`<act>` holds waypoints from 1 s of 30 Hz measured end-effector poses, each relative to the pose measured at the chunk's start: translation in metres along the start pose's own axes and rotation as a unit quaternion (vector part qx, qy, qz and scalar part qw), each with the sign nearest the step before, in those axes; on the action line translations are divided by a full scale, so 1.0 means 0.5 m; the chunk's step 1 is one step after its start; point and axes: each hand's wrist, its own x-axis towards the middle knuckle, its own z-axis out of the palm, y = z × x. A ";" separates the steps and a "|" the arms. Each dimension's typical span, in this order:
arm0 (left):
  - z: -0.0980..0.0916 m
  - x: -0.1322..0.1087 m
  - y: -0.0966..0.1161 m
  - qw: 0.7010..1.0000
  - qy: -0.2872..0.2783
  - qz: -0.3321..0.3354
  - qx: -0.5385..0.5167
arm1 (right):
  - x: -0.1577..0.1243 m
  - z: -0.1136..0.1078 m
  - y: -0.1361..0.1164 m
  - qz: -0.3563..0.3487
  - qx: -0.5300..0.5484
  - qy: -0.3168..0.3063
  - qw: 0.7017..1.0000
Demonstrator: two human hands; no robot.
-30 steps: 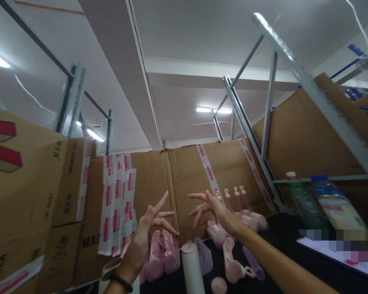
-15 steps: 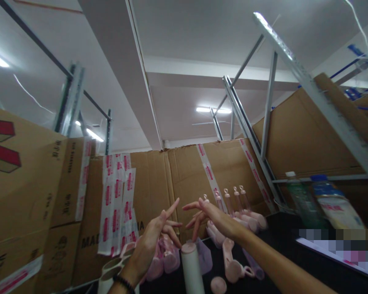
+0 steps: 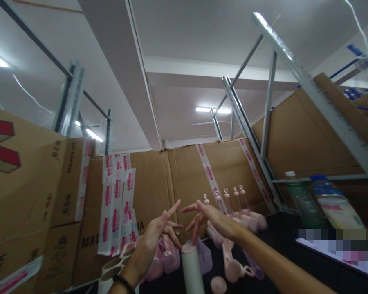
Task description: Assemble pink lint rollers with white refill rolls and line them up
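Note:
My left hand (image 3: 153, 241) is raised over the dark table with its fingers spread and nothing in them. My right hand (image 3: 210, 218) reaches forward beside it, fingers apart and curved down, fingertips just above the pink cap of an upright white tube (image 3: 190, 267). The two hands almost touch at the fingertips. Below them lie several pink handled rollers (image 3: 233, 267), and more pink rollers (image 3: 167, 257) sit under my left hand. A row of pink pieces (image 3: 239, 204) leans against the cardboard behind.
Taped cardboard boxes (image 3: 184, 179) wall off the back and left. Strips of red-printed tape (image 3: 116, 204) hang from one box. A metal rack (image 3: 263, 134) rises on the right, with a green bottle (image 3: 302, 200) and a bag (image 3: 337, 204) beside it.
Both hands came lower and closer together over the white tube; in the last half second they barely moved.

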 end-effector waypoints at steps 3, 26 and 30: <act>0.000 0.002 -0.001 1.000 -0.008 -0.007 -0.004 | -0.001 0.000 -0.003 0.009 -0.006 0.002 1.000; 0.003 0.005 -0.010 1.000 -0.008 -0.002 0.002 | 0.006 0.001 0.006 0.014 0.013 -0.014 1.000; 0.000 0.017 -0.026 1.000 -0.028 0.005 0.000 | 0.005 0.002 0.004 0.016 0.011 -0.011 1.000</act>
